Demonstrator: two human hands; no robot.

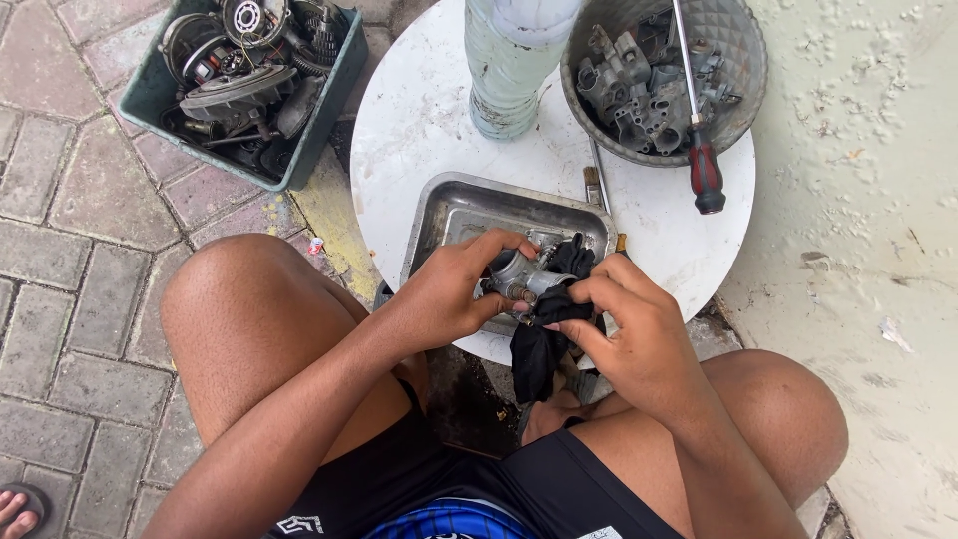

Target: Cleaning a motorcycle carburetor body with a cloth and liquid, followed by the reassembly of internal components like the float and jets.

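Two hands grip one small metal engine part (524, 279) above the steel tray (449, 205): left hand (454, 289) fingers clamped on it, right hand (629, 319) pressing a black rag (544, 339) that hides its far side.

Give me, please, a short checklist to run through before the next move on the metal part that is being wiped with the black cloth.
1. Left hand has a firm hold on the small metal part: ok, fingers wrap it.
2. Right hand has the black cloth against the part: ok.
3. Metal tray sits under the hands to catch drips or bits: ok.
4. Red-handled screwdriver is secure: not ok, it leans out of the grey basket with the handle over the rim.
5. Plastic bottle stands upright on the white round table: ok.
6. Part is wiped clean: cannot tell, hands and cloth hide it.
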